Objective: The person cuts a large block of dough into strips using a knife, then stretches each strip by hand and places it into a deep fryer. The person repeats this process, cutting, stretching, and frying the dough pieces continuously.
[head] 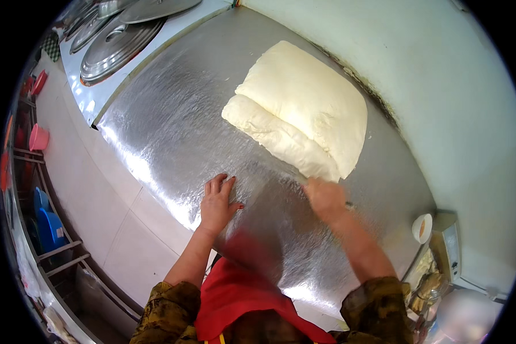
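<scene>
A large slab of pale dough (314, 94) lies on the metal worktop (167, 103). Along its near side runs a separate strip of dough (279, 135), set off by a long cut and still lying against the slab. My right hand (327, 198), blurred, is closed around a bladed tool (348, 204) at the strip's near right end; the blade is too blurred to make out fully. My left hand (217, 204) is on the worktop to the left, fingers apart, holding nothing.
Metal pot lids (120, 51) cover a stove counter at upper left. A pale wall (434, 107) borders the worktop's right side. A white bowl (422, 228) stands at the right corner near a metal appliance (450, 241). Shelving with a blue basin (50, 230) is at far left.
</scene>
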`<move>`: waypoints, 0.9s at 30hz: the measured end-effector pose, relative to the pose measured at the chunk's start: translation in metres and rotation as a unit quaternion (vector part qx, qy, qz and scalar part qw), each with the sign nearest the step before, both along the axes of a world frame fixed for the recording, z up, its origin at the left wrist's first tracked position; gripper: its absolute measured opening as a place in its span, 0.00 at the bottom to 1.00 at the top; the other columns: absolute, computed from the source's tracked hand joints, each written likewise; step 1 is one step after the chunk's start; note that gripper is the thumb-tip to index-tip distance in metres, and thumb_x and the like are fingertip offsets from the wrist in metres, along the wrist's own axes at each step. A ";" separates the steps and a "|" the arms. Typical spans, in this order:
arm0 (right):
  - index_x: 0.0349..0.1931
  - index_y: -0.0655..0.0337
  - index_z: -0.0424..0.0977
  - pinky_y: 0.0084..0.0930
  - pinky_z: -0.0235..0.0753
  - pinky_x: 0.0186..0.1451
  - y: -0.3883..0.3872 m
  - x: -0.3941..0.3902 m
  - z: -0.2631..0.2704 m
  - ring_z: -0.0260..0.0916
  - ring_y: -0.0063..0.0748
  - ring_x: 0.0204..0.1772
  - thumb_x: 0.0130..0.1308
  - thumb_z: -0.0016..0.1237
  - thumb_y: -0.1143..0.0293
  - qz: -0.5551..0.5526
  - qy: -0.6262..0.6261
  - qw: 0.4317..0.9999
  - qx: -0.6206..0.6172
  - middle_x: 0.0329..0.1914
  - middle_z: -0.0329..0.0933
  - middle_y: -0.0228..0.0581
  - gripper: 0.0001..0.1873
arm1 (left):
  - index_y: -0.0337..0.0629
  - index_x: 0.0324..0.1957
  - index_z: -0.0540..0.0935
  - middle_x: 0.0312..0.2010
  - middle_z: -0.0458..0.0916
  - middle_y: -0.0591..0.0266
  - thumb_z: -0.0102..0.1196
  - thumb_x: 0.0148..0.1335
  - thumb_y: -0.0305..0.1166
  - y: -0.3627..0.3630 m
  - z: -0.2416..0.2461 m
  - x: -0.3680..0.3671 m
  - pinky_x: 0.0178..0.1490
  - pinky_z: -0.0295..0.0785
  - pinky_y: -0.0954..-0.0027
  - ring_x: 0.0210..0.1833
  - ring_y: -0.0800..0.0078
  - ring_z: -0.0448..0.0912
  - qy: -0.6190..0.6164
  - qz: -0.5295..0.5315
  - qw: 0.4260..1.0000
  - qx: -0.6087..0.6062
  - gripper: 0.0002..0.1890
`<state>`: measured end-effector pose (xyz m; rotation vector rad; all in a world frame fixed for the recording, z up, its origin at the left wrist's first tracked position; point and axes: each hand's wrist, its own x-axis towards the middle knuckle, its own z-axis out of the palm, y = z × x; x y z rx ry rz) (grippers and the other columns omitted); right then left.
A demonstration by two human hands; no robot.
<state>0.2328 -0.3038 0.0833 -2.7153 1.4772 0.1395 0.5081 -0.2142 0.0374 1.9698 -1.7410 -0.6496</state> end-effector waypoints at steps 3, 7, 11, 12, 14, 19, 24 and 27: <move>0.34 0.61 0.72 0.39 0.74 0.26 0.008 0.039 -0.025 0.76 0.46 0.26 0.69 0.43 0.62 0.069 -0.083 0.994 -0.019 0.23 0.75 0.45 0.11 | 0.46 0.57 0.74 0.60 0.67 0.60 0.73 0.38 0.33 -0.001 -0.002 0.002 0.61 0.69 0.59 0.62 0.54 0.65 -0.005 -0.012 1.000 -0.024 0.38; 0.34 0.62 0.72 0.35 0.75 0.26 -0.056 0.051 -0.035 0.77 0.46 0.28 0.66 0.44 0.70 -0.027 -0.035 0.998 -0.052 0.25 0.77 0.48 0.06 | 0.46 0.57 0.74 0.60 0.67 0.60 0.72 0.38 0.33 0.002 -0.001 0.003 0.61 0.69 0.59 0.62 0.54 0.65 0.011 -0.020 1.000 -0.017 0.38; 0.35 0.65 0.71 0.40 0.76 0.29 -0.054 0.051 -0.020 0.78 0.49 0.28 0.68 0.41 0.67 -0.045 -0.015 0.998 -0.041 0.25 0.77 0.50 0.10 | 0.46 0.57 0.74 0.60 0.67 0.61 0.73 0.37 0.33 0.002 -0.002 0.007 0.60 0.70 0.60 0.62 0.56 0.66 0.011 -0.016 1.000 -0.025 0.38; 0.35 0.65 0.71 0.42 0.76 0.29 -0.044 0.053 -0.015 0.78 0.49 0.28 0.68 0.41 0.66 -0.059 -0.020 0.997 -0.041 0.25 0.77 0.50 0.11 | 0.47 0.57 0.74 0.60 0.67 0.62 0.73 0.37 0.34 0.002 -0.003 0.008 0.59 0.70 0.60 0.62 0.56 0.66 0.014 -0.015 0.999 -0.026 0.38; 0.32 0.65 0.69 0.46 0.75 0.32 -0.014 0.087 -0.001 0.77 0.53 0.29 0.70 0.41 0.63 -0.100 -0.039 0.994 -0.013 0.24 0.77 0.50 0.13 | 0.47 0.57 0.75 0.59 0.68 0.62 0.73 0.36 0.34 0.006 -0.008 0.009 0.58 0.71 0.61 0.61 0.57 0.66 0.008 -0.007 0.999 -0.033 0.39; 0.42 0.68 0.71 0.48 0.76 0.43 -0.012 0.210 -0.007 0.79 0.54 0.40 0.65 0.40 0.69 -0.124 -0.106 0.978 0.134 0.34 0.79 0.55 0.12 | 0.46 0.57 0.74 0.59 0.69 0.61 0.72 0.38 0.34 0.006 -0.020 0.007 0.58 0.71 0.61 0.61 0.56 0.66 -0.015 -0.020 0.999 -0.046 0.37; 0.39 0.66 0.74 0.44 0.77 0.45 -0.057 0.232 -0.013 0.79 0.51 0.42 0.64 0.40 0.73 -0.228 -0.158 0.960 0.028 0.36 0.80 0.55 0.10 | 0.46 0.58 0.73 0.59 0.68 0.61 0.71 0.41 0.34 0.006 -0.008 0.014 0.59 0.71 0.60 0.61 0.55 0.66 -0.018 -0.029 0.999 -0.028 0.37; 0.40 0.68 0.73 0.44 0.75 0.50 -0.083 0.190 -0.001 0.78 0.54 0.47 0.63 0.41 0.74 -0.297 -0.151 0.937 0.109 0.41 0.79 0.58 0.10 | 0.46 0.58 0.73 0.60 0.67 0.62 0.71 0.40 0.35 0.003 0.002 0.012 0.59 0.71 0.60 0.61 0.56 0.66 0.021 -0.035 0.999 -0.028 0.37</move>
